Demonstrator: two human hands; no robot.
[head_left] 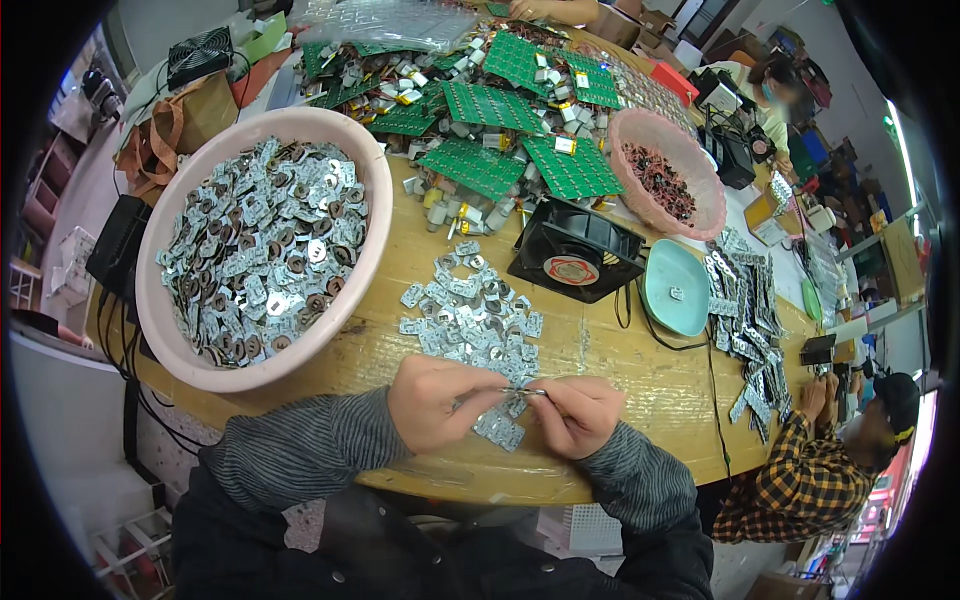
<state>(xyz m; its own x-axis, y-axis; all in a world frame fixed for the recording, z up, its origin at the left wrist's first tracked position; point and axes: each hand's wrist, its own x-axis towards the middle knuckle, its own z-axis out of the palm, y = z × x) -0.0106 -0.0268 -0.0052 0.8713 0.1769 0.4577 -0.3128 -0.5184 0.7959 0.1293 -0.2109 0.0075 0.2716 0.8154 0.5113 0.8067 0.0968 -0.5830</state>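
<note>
Near the front edge of the table, my left hand (435, 400) and my right hand (580, 415) meet, thumbs and fingers pinched on one small flat grey piece (521, 391). It is seen nearly edge-on, and the fingertips cover its ends. Beneath and beyond my hands spreads a loose pile of small light-grey flat pieces (480, 325), some with round parts. To the left, a large pale pink basin (372, 235) is heaped with similar pieces, many bearing brown discs.
A black fan (578, 252) stands beyond the pile, beside a turquoise tray (655, 300). Grey strips (755, 340) are stacked at right. Green circuit boards (490, 108) and a pink basket (706, 215) of small red-black parts lie farther back. A person in a checked shirt (810, 485) works at right.
</note>
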